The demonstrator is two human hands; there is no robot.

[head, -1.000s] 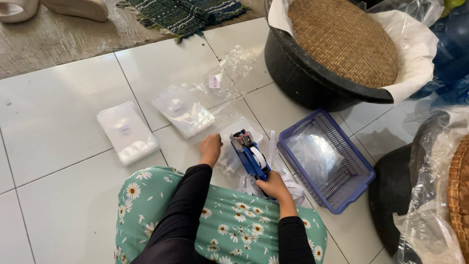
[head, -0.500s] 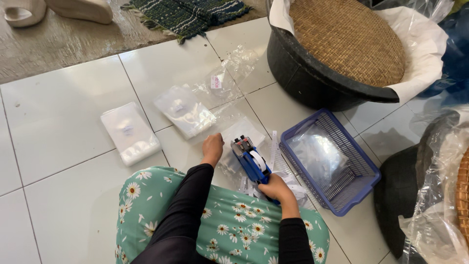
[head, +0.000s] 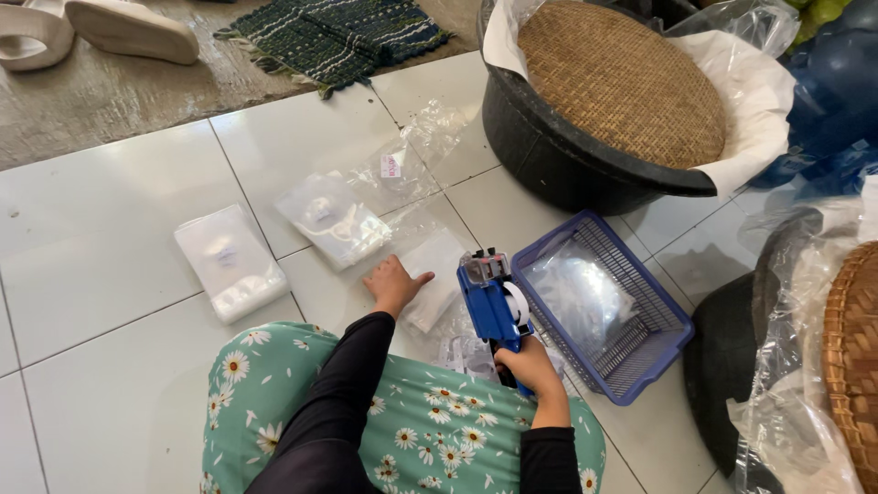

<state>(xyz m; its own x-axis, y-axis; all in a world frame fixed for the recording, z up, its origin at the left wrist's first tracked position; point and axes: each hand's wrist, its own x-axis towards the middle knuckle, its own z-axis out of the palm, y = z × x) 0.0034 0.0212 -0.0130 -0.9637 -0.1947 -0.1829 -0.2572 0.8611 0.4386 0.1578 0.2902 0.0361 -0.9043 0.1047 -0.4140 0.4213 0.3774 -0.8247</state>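
Blue label gun stands nearly upright over the white tiled floor, gripped low on its handle by the right hand, whose fingers are wrapped closed around it — its head sits just beside the near corner of the blue plastic basket. The left hand lies flat, fingers spread, pressing on a clear plastic packet on the floor (white contents inside). Two more packets lie to the left: one near the hand, another further off. Behind the basket stands a black tub covered by a woven lid. A green floral skirt fills the foreground.
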